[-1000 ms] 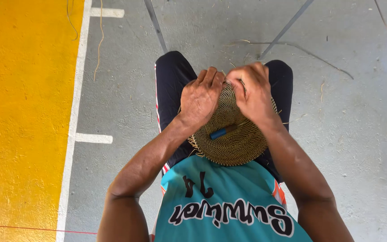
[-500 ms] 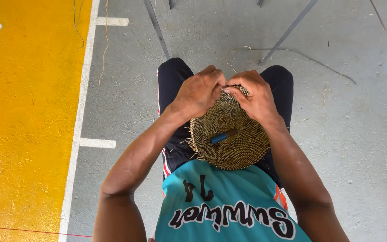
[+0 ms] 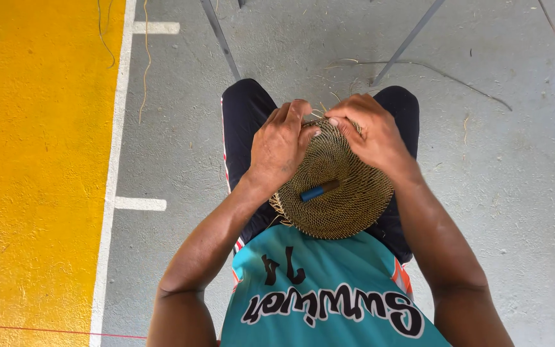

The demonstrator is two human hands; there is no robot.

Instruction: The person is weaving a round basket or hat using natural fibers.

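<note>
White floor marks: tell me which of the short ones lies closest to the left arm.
The short white dash beside the left forearm, level with the woven disc. The other white dash lies farther up the long white line.

A single head-worn camera looks steeply down from close above the lap. The grey floor (image 3: 521,193) fills the frame's right and top; a yellow painted area (image 3: 33,180) fills the left.

Grey concrete floor (image 3: 515,212), scuffed, daylit; yellow painted zone (image 3: 33,173) at left, edged by white line (image 3: 112,173) with short white dashes (image 3: 140,204); two grey metal legs (image 3: 221,40) slanting at top; dry fibre strands (image 3: 444,74) scattered; thin red string (image 3: 59,331) low left
</note>
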